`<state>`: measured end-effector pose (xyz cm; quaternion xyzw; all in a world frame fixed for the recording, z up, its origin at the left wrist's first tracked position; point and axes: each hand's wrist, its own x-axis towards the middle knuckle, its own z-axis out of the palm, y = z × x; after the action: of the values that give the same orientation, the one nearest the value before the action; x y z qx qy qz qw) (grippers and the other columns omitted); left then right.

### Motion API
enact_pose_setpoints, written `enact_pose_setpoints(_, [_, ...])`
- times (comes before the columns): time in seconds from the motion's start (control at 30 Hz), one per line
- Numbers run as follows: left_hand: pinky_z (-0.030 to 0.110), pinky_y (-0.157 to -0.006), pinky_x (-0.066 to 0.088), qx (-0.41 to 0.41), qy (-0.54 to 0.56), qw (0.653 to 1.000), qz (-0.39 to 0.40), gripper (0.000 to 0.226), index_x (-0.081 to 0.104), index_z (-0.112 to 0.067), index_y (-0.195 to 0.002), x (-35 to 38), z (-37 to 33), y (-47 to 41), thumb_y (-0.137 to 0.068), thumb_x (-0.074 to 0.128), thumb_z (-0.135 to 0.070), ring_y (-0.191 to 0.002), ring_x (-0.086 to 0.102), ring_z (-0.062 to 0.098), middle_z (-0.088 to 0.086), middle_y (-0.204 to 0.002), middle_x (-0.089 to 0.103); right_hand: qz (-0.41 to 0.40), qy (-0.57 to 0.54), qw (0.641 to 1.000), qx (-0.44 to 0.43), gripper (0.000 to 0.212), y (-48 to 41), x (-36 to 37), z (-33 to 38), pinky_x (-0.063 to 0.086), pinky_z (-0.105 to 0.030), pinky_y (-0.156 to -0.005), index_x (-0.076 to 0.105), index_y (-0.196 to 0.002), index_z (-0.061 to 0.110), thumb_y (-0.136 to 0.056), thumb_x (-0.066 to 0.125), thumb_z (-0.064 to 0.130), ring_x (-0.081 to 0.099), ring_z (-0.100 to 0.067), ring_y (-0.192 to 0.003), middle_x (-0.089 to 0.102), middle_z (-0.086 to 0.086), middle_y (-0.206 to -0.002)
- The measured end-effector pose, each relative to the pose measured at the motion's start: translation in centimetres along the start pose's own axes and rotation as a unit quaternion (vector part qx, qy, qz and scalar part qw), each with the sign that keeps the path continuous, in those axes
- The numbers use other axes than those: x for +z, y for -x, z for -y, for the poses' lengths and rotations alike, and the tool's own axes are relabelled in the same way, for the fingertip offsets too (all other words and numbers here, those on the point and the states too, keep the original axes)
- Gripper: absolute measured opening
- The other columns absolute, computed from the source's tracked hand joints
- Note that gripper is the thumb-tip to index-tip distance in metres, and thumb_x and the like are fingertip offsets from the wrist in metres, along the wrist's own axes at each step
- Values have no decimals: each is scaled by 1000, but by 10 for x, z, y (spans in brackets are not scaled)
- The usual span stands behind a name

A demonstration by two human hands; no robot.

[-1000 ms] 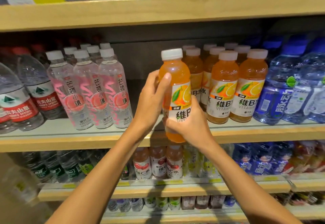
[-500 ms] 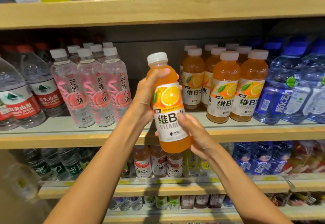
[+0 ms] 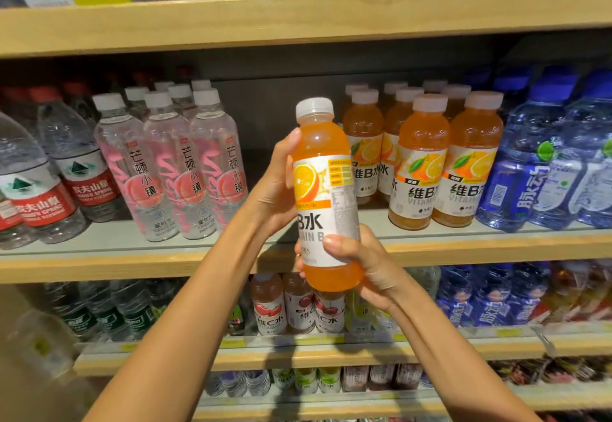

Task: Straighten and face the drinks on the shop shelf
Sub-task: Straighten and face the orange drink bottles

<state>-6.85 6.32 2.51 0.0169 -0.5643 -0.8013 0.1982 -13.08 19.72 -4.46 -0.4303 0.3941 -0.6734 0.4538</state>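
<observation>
- Whereas pressed close against the left end of the orange row [image 3: 427, 163] a second ago, now carried clear of it in the head view: orange bottle [image 3: 326, 196] up in the air before the middle shelf [image 3: 132, 262], in front of the gap between the pink peach waters [image 3: 172, 170] and that row, base hanging below the shelf's front edge.
- Turned about its own axis since half a second ago: front panel with the name then square to the camera, now swung off to the left, only its last characters in sight. Small-print side panel and yellow box brought round to the front.
- Straightened too: leaning left then, close to upright now.
- Meaning for the task, as a judgement: facing not yet done on this one. Probably mid-turn, and in need of a turn back before going down beside its fellows, whose fronts mostly look outward.
- Left hand [image 3: 275, 189]: closed round the bottle's upper body from the left, thumb up on the shoulder, fingers hidden behind.
- Right hand [image 3: 361, 266]: gripping the lower body from the right, thumb laid across the label's bottom, fingers curled behind the base.
</observation>
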Motion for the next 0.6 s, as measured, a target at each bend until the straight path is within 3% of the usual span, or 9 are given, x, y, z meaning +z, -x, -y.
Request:
enact_pose_setpoints(0.07, [33, -84, 45, 45, -124, 984, -118, 55, 60, -8, -116, -1, 1, 2, -85, 60, -54, -93, 60, 25, 12, -102, 64, -79, 72, 994, -30, 46, 0, -2, 3, 56, -30, -70, 67, -105, 17, -63, 75, 33, 71, -24, -84, 73, -11, -95])
enact_pose_setpoints(0.13, [25, -76, 49, 102, -204, 956, -183, 38, 64, -11, -106, 2, 2, 5, -94, 53, -46, -87, 65, 15, 5, -96, 68, -155, 150, 975, -59, 48, -1, -3, 3, 54, -22, -71, 67, -103, 22, -59, 78, 38, 71, -14, -89, 75, -1, -97])
enact_pose_setpoints(0.27, [17, -71, 50, 115, -281, 933, -195, 46, 60, -13, -114, 21, 6, 7, -87, 57, -51, -88, 67, 4, -3, -99, 69, -244, 278, 925, -84, 46, -3, 2, -1, 50, -11, -67, 52, -107, 31, -70, 81, 31, 66, 2, -85, 70, 11, -94])
enact_pose_setpoints(0.33, [14, -68, 49, 110, -266, 931, -224, 49, 54, -19, -115, 32, 11, 5, -80, 68, -50, -88, 65, 1, -6, -101, 65, -274, 341, 895, -87, 48, -2, 6, -6, 48, -13, -60, 46, -110, 26, -72, 76, 29, 64, -1, -80, 66, 9, -92])
enact_pose_setpoints(0.4, [10, -61, 48, 120, -250, 925, -260, 54, 51, -24, -114, 37, 15, 2, -73, 78, -45, -86, 64, 0, -8, -101, 63, -287, 380, 875, -79, 58, -2, 10, -11, 50, -25, -63, 41, -121, 20, -74, 74, 27, 63, -13, -85, 64, -1, -98])
enact_pose_setpoints(0.47, [13, -64, 49, 131, -239, 919, -285, 54, 55, -22, -113, 37, 16, 0, -70, 82, -40, -85, 65, 3, -5, -99, 65, -283, 388, 874, -73, 71, -2, 14, -17, 53, -36, -75, 34, -134, 18, -75, 73, 26, 61, -20, -97, 61, -4, -111])
enact_pose_setpoints(0.53, [17, -63, 51, 137, -215, 922, -290, 46, 61, -16, -108, 35, 15, -1, -70, 82, -32, -79, 67, 4, -3, -92, 68, -266, 376, 884, -82, 74, 1, 12, -17, 52, -28, -81, 33, -137, 23, -75, 75, 29, 60, -11, -103, 60, 3, -117])
enact_pose_setpoints(0.6, [20, -59, 52, 126, -174, 941, -263, 31, 65, -13, -97, 31, 10, -1, -72, 81, -23, -69, 68, 5, -3, -78, 70, -222, 322, 917, -76, 66, 3, 6, -11, 50, -15, -77, 40, -130, 29, -74, 77, 35, 62, 0, -100, 64, 14, -112])
